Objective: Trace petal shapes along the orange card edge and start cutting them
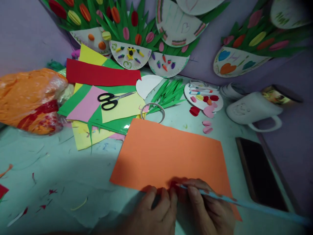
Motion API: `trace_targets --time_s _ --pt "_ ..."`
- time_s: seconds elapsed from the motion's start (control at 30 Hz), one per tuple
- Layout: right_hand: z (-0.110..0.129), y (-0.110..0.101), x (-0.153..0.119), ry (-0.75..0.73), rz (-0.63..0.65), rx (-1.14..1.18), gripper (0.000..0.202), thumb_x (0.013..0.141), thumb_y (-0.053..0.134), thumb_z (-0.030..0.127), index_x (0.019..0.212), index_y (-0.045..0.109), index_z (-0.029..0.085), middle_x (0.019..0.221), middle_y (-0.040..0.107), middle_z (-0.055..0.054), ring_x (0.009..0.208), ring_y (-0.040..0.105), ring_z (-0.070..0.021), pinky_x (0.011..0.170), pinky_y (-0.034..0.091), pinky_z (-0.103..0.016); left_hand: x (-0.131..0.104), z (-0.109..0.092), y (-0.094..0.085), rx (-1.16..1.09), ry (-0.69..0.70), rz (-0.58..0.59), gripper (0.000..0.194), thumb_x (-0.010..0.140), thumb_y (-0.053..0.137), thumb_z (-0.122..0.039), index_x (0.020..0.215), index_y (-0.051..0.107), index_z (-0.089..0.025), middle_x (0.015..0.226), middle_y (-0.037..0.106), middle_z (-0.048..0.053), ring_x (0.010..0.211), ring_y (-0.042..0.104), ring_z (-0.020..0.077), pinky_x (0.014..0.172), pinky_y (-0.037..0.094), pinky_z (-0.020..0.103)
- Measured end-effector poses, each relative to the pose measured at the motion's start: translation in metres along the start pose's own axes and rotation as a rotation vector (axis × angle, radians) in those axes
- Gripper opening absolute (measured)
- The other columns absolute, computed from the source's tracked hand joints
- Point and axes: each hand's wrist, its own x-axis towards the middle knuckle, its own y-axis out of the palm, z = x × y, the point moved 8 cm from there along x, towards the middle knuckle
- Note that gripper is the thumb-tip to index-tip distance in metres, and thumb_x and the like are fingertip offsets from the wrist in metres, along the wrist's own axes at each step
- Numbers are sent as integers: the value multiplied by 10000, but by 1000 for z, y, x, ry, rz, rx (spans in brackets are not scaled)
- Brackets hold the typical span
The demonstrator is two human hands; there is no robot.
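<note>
A sheet of orange paper (171, 153) lies on the table in front of me. At its near edge sits a small red paper piece (174, 185), mostly covered by my fingers. My left hand (156, 212), fingers bent, holds that piece down against the orange sheet. In my right hand (210, 209) is a light-blue patterned pencil (220, 196), its tip touching or just over the red piece. The pencil's back end stretches to the right and blurs.
Black-handled scissors (110, 100) lie on coloured papers beside a tape roll (153, 112). Green paper leaves (168, 93), a plate of paper petals (202, 94), a white mug (253, 109) and a dark phone (260, 173) stand around. An orange plastic-wrapped bundle (29, 98) is left.
</note>
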Motion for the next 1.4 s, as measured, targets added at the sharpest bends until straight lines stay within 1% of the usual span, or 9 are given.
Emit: trace_targets --time_s 0.13,0.23,0.37,0.6,0.8,1.0,1.17,1.3,1.4 --pt "2 3 0 -4 46 -14 186 884 528 169 847 697 238 746 729 -17 663 711 -151 582 575 -206 -2 -3 3 6 24 36 274 947 438 -235 1029 688 -155 1159 658 58 984 505 212 817 348 378" --pt "3 6 2 -11 67 35 180 893 519 172 870 682 245 735 720 -4 648 702 -142 579 572 -203 -2 -4 5 20 3 25 275 938 447 -237 1043 685 -148 1159 658 72 986 506 217 809 354 377" --pt "5 12 2 -49 125 3 164 893 518 172 886 668 239 738 725 -9 648 706 -148 580 573 -209 -2 -5 6 23 -8 10 272 934 453 -232 1055 684 -156 1127 673 62 978 513 214 791 361 377" --pt "5 12 2 -61 140 -55 177 909 494 188 875 661 236 735 725 -1 637 706 -135 583 565 -195 -3 -6 7 28 23 37 268 930 462 -238 1033 695 -155 1155 666 76 961 532 216 775 378 376" --pt "7 15 1 -87 125 -39 167 914 492 193 879 647 248 724 709 10 632 696 -125 570 553 -184 -6 -7 10 28 9 55 276 935 455 -238 1087 674 -167 1199 643 62 1026 504 221 809 375 377" --pt "9 16 3 -141 158 -70 173 901 491 154 875 641 236 749 717 -1 654 703 -135 588 567 -198 -7 -9 9 21 18 43 240 921 482 -244 1005 695 -173 1188 649 69 1024 509 231 802 380 380" --pt "4 16 3 -85 163 -96 204 903 485 178 834 667 235 735 725 -6 658 706 -141 604 572 -203 -5 -8 10 34 15 48 253 928 473 -249 1018 693 -164 1167 657 71 989 513 223 787 379 378" --pt "-5 13 -1 28 70 -60 237 911 483 249 785 683 228 724 720 -20 638 692 -151 592 564 -229 -5 -5 5 15 -23 -12 245 922 465 -218 965 703 -176 1135 667 44 982 501 217 805 366 383" --pt "-10 13 -4 80 38 -65 253 909 491 277 771 697 227 749 722 -21 658 692 -151 588 550 -224 -6 -8 11 43 27 59 252 928 479 -265 1035 684 -166 1202 638 75 1003 500 223 802 364 379"
